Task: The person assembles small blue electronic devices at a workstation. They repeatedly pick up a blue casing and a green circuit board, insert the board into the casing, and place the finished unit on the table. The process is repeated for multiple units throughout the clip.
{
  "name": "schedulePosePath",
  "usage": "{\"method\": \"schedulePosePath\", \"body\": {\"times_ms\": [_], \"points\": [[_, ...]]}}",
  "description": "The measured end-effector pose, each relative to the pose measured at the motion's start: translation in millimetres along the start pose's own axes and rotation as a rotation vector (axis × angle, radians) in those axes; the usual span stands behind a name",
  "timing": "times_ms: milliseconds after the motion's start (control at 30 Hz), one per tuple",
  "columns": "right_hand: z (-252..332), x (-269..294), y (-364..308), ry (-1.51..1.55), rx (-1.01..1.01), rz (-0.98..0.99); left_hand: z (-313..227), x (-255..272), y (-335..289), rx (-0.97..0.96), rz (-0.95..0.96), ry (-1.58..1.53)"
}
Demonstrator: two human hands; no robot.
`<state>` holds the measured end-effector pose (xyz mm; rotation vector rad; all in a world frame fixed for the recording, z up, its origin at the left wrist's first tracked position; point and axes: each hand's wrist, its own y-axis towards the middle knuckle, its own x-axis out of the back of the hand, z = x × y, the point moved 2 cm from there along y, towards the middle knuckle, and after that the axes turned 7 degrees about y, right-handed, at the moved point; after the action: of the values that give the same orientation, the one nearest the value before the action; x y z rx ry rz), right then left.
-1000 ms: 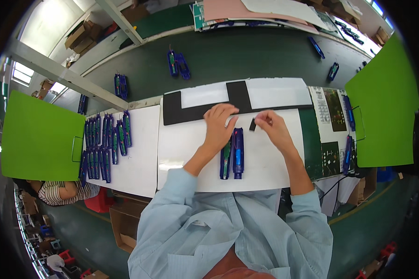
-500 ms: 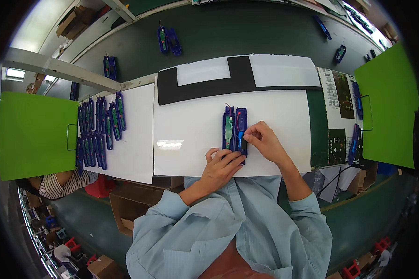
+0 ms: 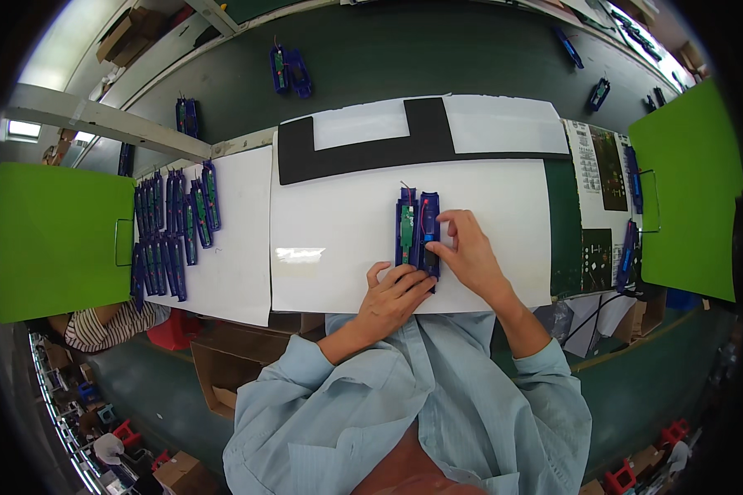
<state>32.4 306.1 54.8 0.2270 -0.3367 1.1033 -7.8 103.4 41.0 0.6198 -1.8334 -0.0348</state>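
Observation:
An opened blue plastic housing lies upright on the white work sheet. Its left half [image 3: 406, 216] carries a green circuit board [image 3: 407, 227]; its right half [image 3: 428, 216] holds a red wire and a dark part with a blue top that I cannot name. My left hand [image 3: 392, 299] lies across the near ends of both halves, fingers pressed together and holding them down. At the right half's outer edge is my right hand [image 3: 467, 252], its thumb touching or close to the dark part. Its index finger stands apart from the thumb, with nothing seen between them.
Several similar blue housings [image 3: 176, 202] stand in rows at the left, beside a green panel [image 3: 62, 239]. A black L-shaped strip [image 3: 363, 157] borders the sheet's far side. Beyond runs a dark green belt [image 3: 437, 54] bearing more housings. Another green panel [image 3: 693, 198] rises at right.
My right index finger has lifted away from the thumb, so the pinch at the right half has come apart. My left hand stays put. Housings on the belt have shifted slightly left.

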Motion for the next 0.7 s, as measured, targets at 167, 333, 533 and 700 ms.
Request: {"method": "schedulePosePath", "body": {"times_ms": [167,333,533,700], "points": [[10.7,-2.7,18.5,-0.203,0.134,-0.025,-0.7,0.5,-0.4,-0.003,0.001,-0.001],[-8.0,-22.3,22.1,-0.261,0.143,-0.008,2.0,7.9,6.2,0.033,-0.039,-0.119],[-6.9,-25.1,14.3,-0.145,0.094,-0.034,46.9,30.1,77.7,0.182,-0.198,-0.005],[-4.8,-25.8,5.3,-0.143,0.122,-0.046,61.6,24.4,100.0,0.051,-0.089,0.066]]}}
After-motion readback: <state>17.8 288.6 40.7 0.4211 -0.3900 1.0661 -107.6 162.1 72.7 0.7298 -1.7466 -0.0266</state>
